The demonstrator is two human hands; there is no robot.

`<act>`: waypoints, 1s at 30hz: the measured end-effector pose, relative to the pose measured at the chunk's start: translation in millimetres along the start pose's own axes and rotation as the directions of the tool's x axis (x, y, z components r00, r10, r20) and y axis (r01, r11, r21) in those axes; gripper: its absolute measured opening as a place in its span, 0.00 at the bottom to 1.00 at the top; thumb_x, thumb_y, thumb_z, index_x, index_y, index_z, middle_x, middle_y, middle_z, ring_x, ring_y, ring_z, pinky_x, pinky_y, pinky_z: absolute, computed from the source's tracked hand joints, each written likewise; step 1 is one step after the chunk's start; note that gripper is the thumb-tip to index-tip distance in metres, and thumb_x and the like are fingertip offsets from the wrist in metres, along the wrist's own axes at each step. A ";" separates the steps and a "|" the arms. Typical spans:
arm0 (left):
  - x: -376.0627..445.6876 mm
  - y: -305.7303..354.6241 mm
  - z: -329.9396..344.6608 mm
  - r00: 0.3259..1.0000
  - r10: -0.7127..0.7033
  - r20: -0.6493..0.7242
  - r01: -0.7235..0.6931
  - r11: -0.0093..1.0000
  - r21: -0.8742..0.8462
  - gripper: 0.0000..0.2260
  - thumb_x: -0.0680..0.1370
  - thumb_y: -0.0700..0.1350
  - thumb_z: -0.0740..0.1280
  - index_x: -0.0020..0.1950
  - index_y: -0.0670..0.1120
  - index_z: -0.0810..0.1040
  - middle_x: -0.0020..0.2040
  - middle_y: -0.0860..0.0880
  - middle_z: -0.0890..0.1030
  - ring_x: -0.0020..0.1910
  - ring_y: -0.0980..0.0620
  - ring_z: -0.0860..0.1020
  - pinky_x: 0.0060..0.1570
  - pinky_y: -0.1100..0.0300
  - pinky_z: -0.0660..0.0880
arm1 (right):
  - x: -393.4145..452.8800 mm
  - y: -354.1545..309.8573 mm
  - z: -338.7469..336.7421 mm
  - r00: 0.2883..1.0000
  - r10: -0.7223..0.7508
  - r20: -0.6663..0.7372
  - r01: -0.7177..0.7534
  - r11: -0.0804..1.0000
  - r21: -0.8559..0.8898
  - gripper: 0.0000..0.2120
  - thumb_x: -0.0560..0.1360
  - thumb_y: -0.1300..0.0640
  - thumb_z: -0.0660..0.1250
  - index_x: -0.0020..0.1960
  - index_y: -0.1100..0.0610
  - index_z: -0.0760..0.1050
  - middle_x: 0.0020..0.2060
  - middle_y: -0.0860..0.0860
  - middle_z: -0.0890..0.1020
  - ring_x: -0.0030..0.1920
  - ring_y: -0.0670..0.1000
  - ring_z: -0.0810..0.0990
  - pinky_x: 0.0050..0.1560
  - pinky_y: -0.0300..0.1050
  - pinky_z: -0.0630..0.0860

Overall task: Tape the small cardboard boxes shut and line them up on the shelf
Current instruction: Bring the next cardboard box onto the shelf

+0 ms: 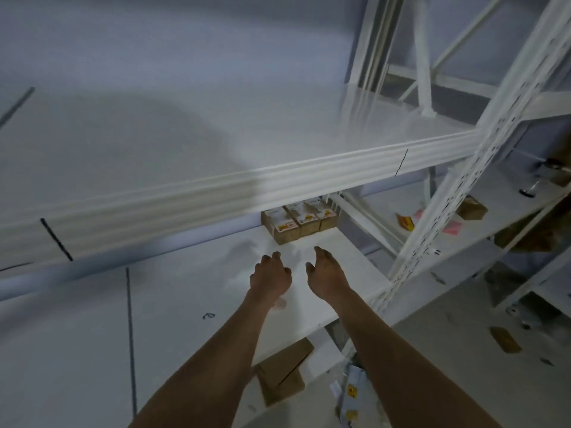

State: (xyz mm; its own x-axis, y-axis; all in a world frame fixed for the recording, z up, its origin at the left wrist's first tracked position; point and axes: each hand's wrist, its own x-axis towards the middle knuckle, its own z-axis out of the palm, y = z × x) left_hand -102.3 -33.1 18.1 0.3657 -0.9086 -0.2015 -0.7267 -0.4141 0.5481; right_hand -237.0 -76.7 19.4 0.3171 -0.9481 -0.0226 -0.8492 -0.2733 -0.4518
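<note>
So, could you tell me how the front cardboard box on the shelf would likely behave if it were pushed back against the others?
The front cardboard box looks squat and flat-bottomed, so it would probably slide rather than tip or roll. The white shelf looks smooth, so it should move easily. Being small cardboard, it is likely light and may dent under hard pressure. Both the left hand and right hand are empty.

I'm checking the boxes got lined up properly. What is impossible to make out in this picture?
- Boxes, head view: the upper shelf's beam hides the row's back, so the count is unclear.
- Box tape: too small and blurred.
- Left hand and right hand: motion-blurred, seemingly empty.
</note>
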 end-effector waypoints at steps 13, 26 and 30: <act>67.2 4.6 15.1 0.994 -0.100 0.038 0.103 0.992 -0.078 0.26 0.81 0.43 0.60 0.80 0.45 0.59 0.74 0.40 0.67 0.72 0.41 0.69 0.69 0.49 0.69 | 102.0 -9.5 26.2 0.980 -0.089 0.177 0.090 0.996 0.006 0.24 0.84 0.54 0.57 0.77 0.64 0.61 0.73 0.60 0.69 0.72 0.60 0.69 0.70 0.48 0.67; 102.2 -1.1 29.9 0.946 -0.317 -0.066 0.305 0.941 -0.146 0.27 0.82 0.43 0.60 0.80 0.44 0.58 0.73 0.38 0.68 0.70 0.40 0.69 0.67 0.51 0.69 | 208.0 2.4 65.7 0.879 -0.278 0.388 0.412 0.852 -0.324 0.16 0.79 0.51 0.66 0.63 0.58 0.75 0.58 0.56 0.80 0.58 0.58 0.78 0.60 0.50 0.76; 97.9 -2.9 41.7 0.941 -0.338 -0.013 0.331 0.928 -0.172 0.26 0.82 0.43 0.60 0.80 0.45 0.58 0.72 0.38 0.69 0.70 0.40 0.70 0.66 0.53 0.69 | 213.8 2.1 78.6 0.873 -0.270 0.406 0.433 0.811 -0.392 0.10 0.79 0.56 0.62 0.59 0.57 0.76 0.55 0.54 0.81 0.55 0.57 0.79 0.57 0.48 0.75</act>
State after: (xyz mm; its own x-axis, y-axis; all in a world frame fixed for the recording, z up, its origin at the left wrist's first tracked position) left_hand -88.6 -123.2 -37.2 0.5976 -0.7142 -0.3644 -0.4532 -0.6758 0.5813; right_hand -137.7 -267.2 -56.5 0.6777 -0.6880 -0.2596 -0.7172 -0.6964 -0.0268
